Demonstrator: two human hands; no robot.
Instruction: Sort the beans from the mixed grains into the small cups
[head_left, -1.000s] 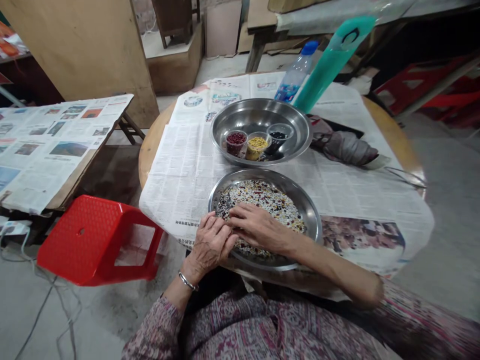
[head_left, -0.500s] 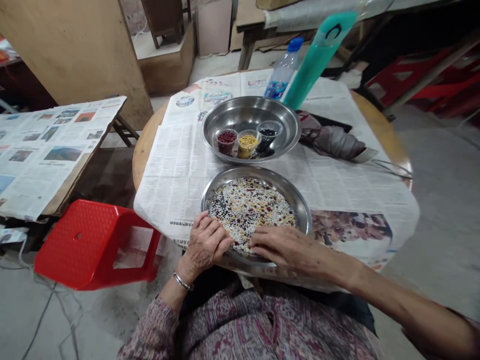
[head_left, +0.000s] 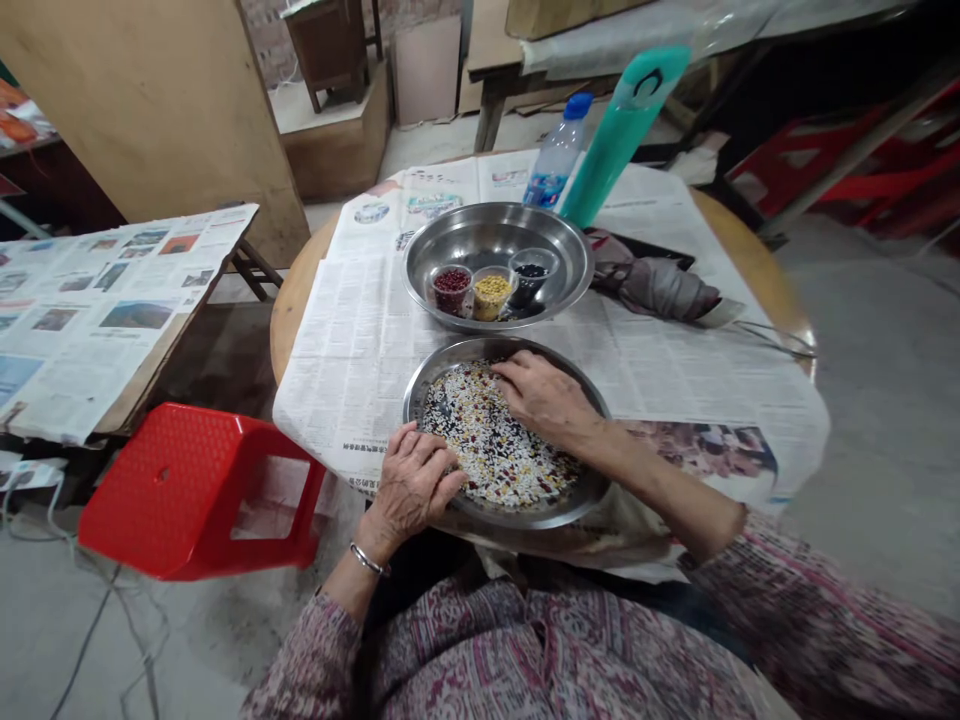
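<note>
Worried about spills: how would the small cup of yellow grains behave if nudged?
The yellow-grain cup looks light and probably slides on the smooth steel pan. Filled near its rim, it may tip and scatter grains, though neighbouring cups beside it might brace it.

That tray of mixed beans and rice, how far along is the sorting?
Early on, it seems. Done: three small cups in the far tray hold red beans, yellow grains and black beans. In hand: the right hand reaches into the near tray, and the left hand rests at its rim. Left: the mixed grains cover most of that tray.
</note>
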